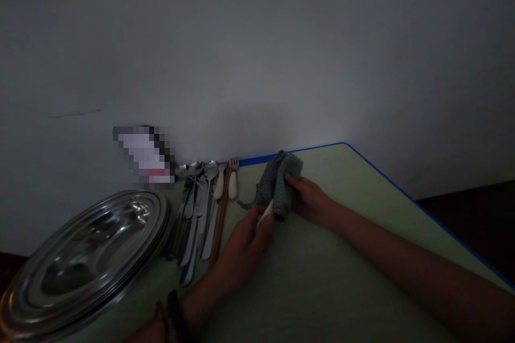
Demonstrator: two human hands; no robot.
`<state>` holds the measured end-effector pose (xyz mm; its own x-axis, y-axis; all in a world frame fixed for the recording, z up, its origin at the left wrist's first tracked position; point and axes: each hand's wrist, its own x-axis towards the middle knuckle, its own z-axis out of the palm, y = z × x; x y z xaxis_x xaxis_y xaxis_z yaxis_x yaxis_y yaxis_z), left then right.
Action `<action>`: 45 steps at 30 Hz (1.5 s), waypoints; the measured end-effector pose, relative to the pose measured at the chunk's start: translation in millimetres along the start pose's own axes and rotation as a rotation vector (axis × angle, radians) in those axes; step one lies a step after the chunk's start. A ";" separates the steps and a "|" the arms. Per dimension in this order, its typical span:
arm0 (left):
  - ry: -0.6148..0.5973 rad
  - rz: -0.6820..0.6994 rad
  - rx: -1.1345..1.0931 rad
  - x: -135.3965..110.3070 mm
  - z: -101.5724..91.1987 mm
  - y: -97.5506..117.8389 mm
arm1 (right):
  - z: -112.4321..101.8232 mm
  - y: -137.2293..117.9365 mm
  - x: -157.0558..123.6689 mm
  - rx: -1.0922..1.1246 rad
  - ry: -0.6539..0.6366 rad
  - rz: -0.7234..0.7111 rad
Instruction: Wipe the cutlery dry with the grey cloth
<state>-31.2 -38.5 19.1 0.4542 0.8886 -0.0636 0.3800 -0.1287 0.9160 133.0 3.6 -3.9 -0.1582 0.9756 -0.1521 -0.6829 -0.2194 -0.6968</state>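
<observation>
My left hand is closed round a white-handled utensil, whose far end is buried in a grey-blue cloth. My right hand grips that cloth, bunched around the utensil, just above the pale green table. Both hands meet near the table's middle, to the right of a row of cutlery. What kind of utensil it is stays hidden by the cloth.
Several spoons, forks, knives and chopsticks lie side by side left of the hands. A stack of oval steel trays fills the near left. A blurred-out object leans on the white wall. The table's blue edge runs along the right.
</observation>
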 end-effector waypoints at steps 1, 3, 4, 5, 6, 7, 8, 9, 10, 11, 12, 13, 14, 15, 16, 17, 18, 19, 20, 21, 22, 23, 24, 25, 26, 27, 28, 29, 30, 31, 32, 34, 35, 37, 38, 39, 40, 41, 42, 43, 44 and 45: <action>-0.001 -0.005 -0.029 -0.7 0.2 -0.4 | 0.5 -2.1 -0.1 0.038 -0.015 0.033; 0.013 -0.015 -0.079 -2.0 0.5 -1.4 | 1.0 -6.5 -0.4 0.108 -0.060 0.105; 0.027 -0.013 -0.100 -2.6 0.7 -1.8 | 0.8 -8.3 -0.4 0.135 -0.080 0.131; 0.040 -0.009 -0.118 -3.0 0.8 -2.1 | 0.2 -9.5 0.0 0.155 -0.094 0.146; 0.052 -0.003 -0.133 -3.2 0.9 -2.3 | -0.8 -10.2 0.8 0.167 -0.097 0.148; 0.058 0.001 -0.145 -3.3 1.1 -2.3 | -2.1 -10.3 1.9 0.171 -0.094 0.142; 0.059 0.004 -0.157 -3.2 1.3 -2.4 | -3.5 -10.1 3.2 0.171 -0.087 0.133; 0.057 0.008 -0.167 -2.9 1.5 -2.4 | -4.9 -9.9 4.6 0.170 -0.077 0.124; 0.057 0.012 -0.175 -2.7 1.7 -2.6 | -6.2 -10.0 5.7 0.173 -0.067 0.119; 0.061 0.017 -0.182 -2.3 1.9 -3.0 | -7.1 -10.4 6.5 0.180 -0.059 0.115; 0.066 0.026 -0.190 -1.9 2.0 -3.6 | -7.6 -11.3 6.8 0.191 -0.052 0.108; 0.073 0.035 -0.199 -1.5 2.0 -4.3 | -7.7 -12.6 6.6 0.205 -0.050 0.098; 0.086 0.044 -0.209 -1.0 2.0 -5.0 | -7.4 -14.1 5.9 0.219 -0.051 0.086; 0.100 0.049 -0.218 -0.5 1.8 -5.5 | -7.0 -15.4 5.0 0.230 -0.057 0.074; 0.117 0.051 -0.221 0.0 1.6 -5.7 | -6.4 -16.3 3.9 0.234 -0.066 0.062; 0.132 0.045 -0.208 0.5 1.4 -5.6 | -5.8 -16.5 2.8 0.227 -0.079 0.058; 0.140 0.033 -0.169 0.8 1.2 -4.9 | -5.2 -15.9 1.8 0.207 -0.091 0.064; 0.137 0.019 -0.104 0.9 1.1 -4.0 | -4.8 -14.6 0.9 0.170 -0.103 0.073; 0.125 0.014 -0.026 0.8 1.0 -2.8 | -4.4 -12.7 0.1 0.118 -0.112 0.077; 0.104 0.020 0.054 0.4 0.9 -1.5 | -4.2 -10.5 -0.6 0.054 -0.119 0.075; 0.081 0.035 0.123 -0.1 0.9 -0.4 | -3.9 -8.3 -1.2 -0.013 -0.126 0.068; 0.058 0.055 0.171 -0.7 0.9 0.5 | -3.6 -6.3 -1.8 -0.072 -0.132 0.056; 0.038 0.073 0.199 -1.3 0.9 1.1 | -3.3 -4.6 -2.3 -0.117 -0.139 0.042; 0.024 0.082 0.212 -1.8 0.8 1.5 | -3.1 -3.3 -2.7 -0.146 -0.147 0.030; 0.015 0.083 0.217 -2.1 0.6 1.6 | -3.0 -2.1 -2.9 -0.159 -0.155 0.018; 0.009 0.081 0.219 -2.3 0.4 1.6 | -3.2 -1.0 -2.9 -0.162 -0.160 0.004; 0.007 0.080 0.216 -2.4 0.1 1.4 | -3.8 0.2 -2.5 -0.163 -0.160 -0.015; 0.003 0.080 0.211 -2.3 -0.1 1.2 | -4.9 1.6 -1.7 -0.168 -0.157 -0.038; 0.001 0.080 0.206 -2.2 -0.1 0.8 | -6.3 3.1 -0.7 -0.182 -0.152 -0.063; -0.003 0.078 0.202 -1.9 -0.1 0.5 | -7.9 4.5 0.4 -0.209 -0.145 -0.092; -0.006 0.076 0.199 -1.6 0.0 0.1 | -9.4 5.5 1.4 -0.254 -0.137 -0.122; -0.003 0.074 0.192 -0.9 0.4 -0.5 | -11.0 5.8 1.9 -0.392 -0.109 -0.179; -0.001 0.071 0.186 -0.6 0.5 -0.6 | -10.7 4.8 1.2 -0.478 -0.089 -0.198; 0.003 0.058 0.165 -0.1 0.6 -0.8 | -8.3 1.4 -2.0 -0.642 -0.044 -0.219; 0.002 0.047 0.152 -0.1 0.6 -1.0 | -6.8 -0.2 -4.1 -0.703 -0.024 -0.227; 0.000 0.036 0.140 -0.3 0.5 -1.4 | -5.6 -1.1 -5.9 -0.742 -0.008 -0.235; 0.000 0.029 0.129 -0.6 0.6 -2.0 | -5.1 -1.2 -7.2 -0.760 0.002 -0.239; -0.003 0.026 0.124 -1.0 0.6 -2.7 | -5.3 -0.3 -7.6 -0.756 0.006 -0.238; -0.002 0.031 0.121 -1.5 0.7 -3.3 | -6.0 1.1 -7.0 -0.730 0.005 -0.222; 0.017 0.040 0.123 -1.8 0.4 -3.4 | -6.6 2.8 -5.1 -0.688 -0.012 -0.194; 0.043 0.047 0.131 -1.8 -0.5 -2.4 | -6.6 3.9 -2.1 -0.621 -0.025 -0.161; 0.079 0.055 0.139 -1.4 -2.4 0.2 | -4.9 3.8 1.9 -0.558 -0.035 -0.108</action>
<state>-33.6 -38.7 20.3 0.4149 0.9096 0.0217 0.4663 -0.2330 0.8534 133.6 4.6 -10.4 -0.1379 0.9895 -0.0427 -0.2180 -0.0724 -0.9732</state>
